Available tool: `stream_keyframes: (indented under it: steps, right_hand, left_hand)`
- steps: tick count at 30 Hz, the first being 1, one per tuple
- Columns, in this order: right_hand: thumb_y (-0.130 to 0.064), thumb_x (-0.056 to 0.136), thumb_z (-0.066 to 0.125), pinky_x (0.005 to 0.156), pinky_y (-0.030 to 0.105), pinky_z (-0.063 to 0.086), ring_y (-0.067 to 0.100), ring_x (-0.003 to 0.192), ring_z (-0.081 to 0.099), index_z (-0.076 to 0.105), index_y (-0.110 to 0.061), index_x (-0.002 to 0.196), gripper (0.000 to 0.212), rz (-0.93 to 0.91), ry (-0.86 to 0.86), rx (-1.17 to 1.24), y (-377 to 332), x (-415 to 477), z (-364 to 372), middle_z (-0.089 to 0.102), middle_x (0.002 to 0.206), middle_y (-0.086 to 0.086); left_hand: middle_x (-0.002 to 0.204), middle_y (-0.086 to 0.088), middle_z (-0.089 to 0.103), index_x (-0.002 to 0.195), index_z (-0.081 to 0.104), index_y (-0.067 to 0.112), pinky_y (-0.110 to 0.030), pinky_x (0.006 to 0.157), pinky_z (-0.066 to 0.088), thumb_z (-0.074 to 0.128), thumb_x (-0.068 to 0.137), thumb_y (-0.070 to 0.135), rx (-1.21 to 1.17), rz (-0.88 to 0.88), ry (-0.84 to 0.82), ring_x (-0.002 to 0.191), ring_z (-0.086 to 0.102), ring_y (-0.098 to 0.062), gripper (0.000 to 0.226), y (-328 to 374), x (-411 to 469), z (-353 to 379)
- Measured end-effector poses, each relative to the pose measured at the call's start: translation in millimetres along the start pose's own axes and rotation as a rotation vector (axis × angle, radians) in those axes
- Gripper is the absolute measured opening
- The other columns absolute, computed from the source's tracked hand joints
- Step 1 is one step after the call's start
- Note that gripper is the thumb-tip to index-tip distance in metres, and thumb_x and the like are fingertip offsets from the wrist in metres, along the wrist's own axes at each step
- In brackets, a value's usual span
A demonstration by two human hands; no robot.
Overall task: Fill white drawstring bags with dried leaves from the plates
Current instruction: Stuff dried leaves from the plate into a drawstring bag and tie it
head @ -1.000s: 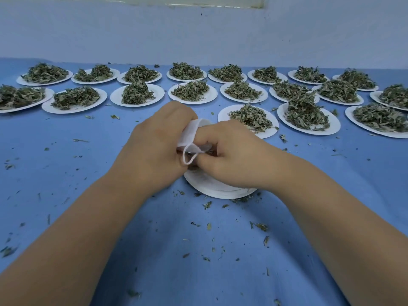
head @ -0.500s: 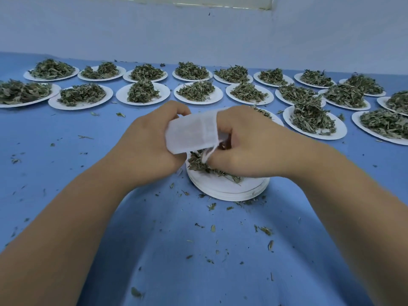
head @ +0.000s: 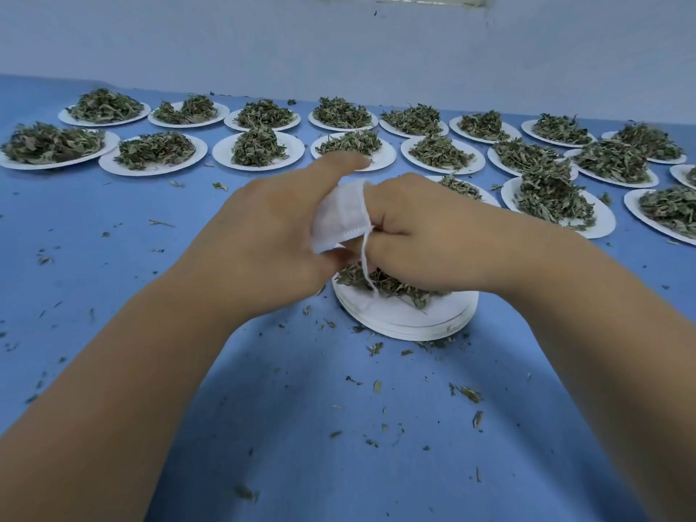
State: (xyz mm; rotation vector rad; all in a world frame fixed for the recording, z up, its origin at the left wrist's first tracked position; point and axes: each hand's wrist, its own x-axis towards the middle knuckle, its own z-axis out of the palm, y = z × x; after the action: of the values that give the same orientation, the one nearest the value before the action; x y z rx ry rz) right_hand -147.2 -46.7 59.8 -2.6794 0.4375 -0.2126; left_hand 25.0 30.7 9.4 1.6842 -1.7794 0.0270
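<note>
White bag, thin fabric, sits between the two hands, raised just above a stack of plates.

Left hand: thumb tucked under the bag's lower edge, forefinger stretched up and forward, the bag pinched against the palm side. How the other fingers lie is hidden behind the bag.

Right hand: fingers curled, tips at the bag's gathered seam, gripping it there.

A string hangs from the seam between the hands and trails down onto the leaves.

Those leaves lie in a small dried green heap on the top plate of the stack, directly beneath the right hand.

Blue worktop below and around both forearms, strewn with crumbs of leaf, thickest just this side of the stack.

Beyond the hands: rows of plates, each heaped with leaves, running out past both wrists. One nearer plate lies just past the right hand. Pale wall behind the rows.
</note>
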Motion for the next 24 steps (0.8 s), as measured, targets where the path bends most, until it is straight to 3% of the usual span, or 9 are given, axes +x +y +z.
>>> stream_keyframes:
  steps: [4, 6, 8, 9, 11, 14, 17, 20, 24]
  right_hand:
    - [-0.001, 0.089, 0.056, 0.057, 0.015, 0.037, 0.002, 0.057, 0.05, 0.073, -0.02, 0.098, 0.026, -0.024, 0.042, 0.058, 2, 0, 1, 0.055, 0.064, -0.016]
    - [0.005, 0.084, 0.058, 0.055, 0.01, 0.036, 0.0, 0.056, 0.054, 0.078, -0.018, 0.101, 0.035, -0.011, 0.231, 0.214, 9, -6, 1, 0.061, 0.065, -0.021]
    - [0.0, 0.087, 0.061, 0.06, 0.009, 0.04, -0.007, 0.068, 0.061, 0.078, -0.022, 0.102, 0.031, 0.063, 0.424, 0.254, 24, -13, -1, 0.07, 0.08, -0.025]
    - [-0.011, 0.09, 0.065, 0.065, 0.007, 0.041, -0.012, 0.079, 0.061, 0.076, -0.029, 0.106, 0.027, 0.096, 0.432, 0.184, 33, -16, -2, 0.071, 0.092, -0.026]
    - [-0.043, 0.089, 0.07, 0.08, 0.0, 0.037, -0.024, 0.099, 0.05, 0.065, -0.045, 0.121, 0.033, 0.189, 0.221, 0.003, 48, -24, -3, 0.061, 0.116, -0.033]
    - [-0.076, 0.08, 0.064, 0.101, 0.014, 0.033, -0.014, 0.121, 0.042, 0.049, -0.048, 0.141, 0.068, 0.186, -0.037, -0.161, 62, -30, 4, 0.049, 0.136, -0.031]
    - [-0.067, 0.083, 0.067, 0.105, 0.022, 0.038, -0.004, 0.125, 0.046, 0.052, -0.043, 0.141, 0.064, 0.171, 0.029, -0.148, 67, -30, 18, 0.053, 0.137, -0.025]
    - [-0.052, 0.086, 0.072, 0.106, 0.026, 0.043, -0.001, 0.12, 0.053, 0.063, -0.035, 0.133, 0.05, 0.126, 0.122, -0.158, 69, -30, 22, 0.061, 0.129, -0.02]
    - [-0.051, 0.084, 0.075, 0.092, 0.012, 0.045, -0.006, 0.109, 0.06, 0.07, -0.039, 0.12, 0.038, 0.082, 0.276, -0.078, 71, -31, 18, 0.066, 0.112, -0.028]
  left_hand:
    - [0.101, 0.012, 0.067, 0.127, 0.046, 0.047, -0.036, 0.072, 0.054, 0.071, 0.077, 0.037, -0.009, -0.021, 0.047, 0.084, 0.063, -0.014, 0.056, -6, 0, 4]
    - [0.104, 0.013, 0.064, 0.124, 0.046, 0.047, -0.037, 0.074, 0.052, 0.076, 0.08, 0.033, 0.014, -0.077, 0.054, 0.088, 0.06, -0.018, 0.055, -14, -1, 3]
    - [0.103, 0.016, 0.058, 0.125, 0.043, 0.05, -0.034, 0.075, 0.048, 0.078, 0.08, 0.035, 0.014, -0.141, 0.042, 0.091, 0.055, -0.019, 0.059, -20, -2, 0]
    - [0.103, 0.017, 0.057, 0.126, 0.043, 0.05, -0.034, 0.076, 0.047, 0.078, 0.08, 0.036, 0.028, -0.15, 0.018, 0.093, 0.054, -0.019, 0.059, -21, -2, 0]
    - [0.105, 0.016, 0.058, 0.125, 0.044, 0.049, -0.036, 0.077, 0.046, 0.074, 0.083, 0.034, 0.089, -0.127, -0.013, 0.094, 0.054, -0.021, 0.054, -20, -2, 1]
    - [0.104, 0.017, 0.059, 0.127, 0.046, 0.044, -0.034, 0.074, 0.04, 0.07, 0.085, 0.029, 0.201, -0.082, 0.034, 0.09, 0.052, -0.02, 0.05, -17, 0, 0]
    - [0.115, 0.005, 0.064, 0.131, 0.047, 0.036, -0.036, 0.077, 0.039, 0.068, 0.085, 0.024, 0.306, -0.023, -0.019, 0.099, 0.059, -0.031, 0.052, -16, 2, 6]
    - [0.115, 0.003, 0.063, 0.131, 0.048, 0.034, -0.037, 0.078, 0.041, 0.065, 0.083, 0.016, 0.314, 0.015, -0.084, 0.1, 0.058, -0.031, 0.054, -14, 7, 9]
    - [0.115, 0.001, 0.064, 0.131, 0.052, 0.027, -0.036, 0.078, 0.038, 0.067, 0.08, 0.012, 0.328, 0.109, -0.03, 0.099, 0.058, -0.032, 0.056, -10, 27, 8]
